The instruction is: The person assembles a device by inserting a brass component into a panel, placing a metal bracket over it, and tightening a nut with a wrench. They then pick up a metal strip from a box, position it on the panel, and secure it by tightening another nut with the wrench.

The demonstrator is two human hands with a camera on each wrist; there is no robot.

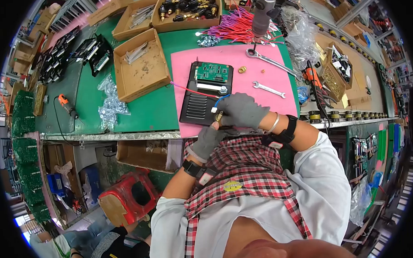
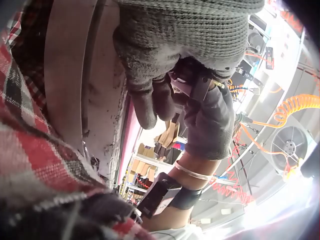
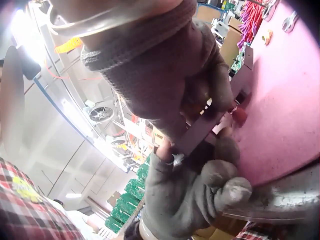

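Note:
In the head view a black metal housing [image 1: 198, 104] lies on a pink mat, with a green circuit board [image 1: 212, 72] at its far end and a red wire [image 1: 193, 90] across it. The gloved left hand [image 1: 208, 140] grips the near edge of the housing, its bare thumb tip beside a brass fitting [image 1: 219, 116]. Over the near right corner, the gloved right hand [image 1: 244, 110] has its fingers curled round the fitting. In the right wrist view the housing's edge [image 3: 197, 134] runs between the left hand [image 3: 190, 197] and the right hand [image 3: 155, 70]. Fingertips are partly hidden.
An open-end wrench [image 1: 269, 89], a ratchet wrench [image 1: 272, 62] and a brass nut [image 1: 242, 70] lie on the mat. A hanging driver [image 1: 262, 13] points down at its far edge. Cardboard boxes [image 1: 140, 63] and red-purple wires [image 1: 239, 25] stand beyond.

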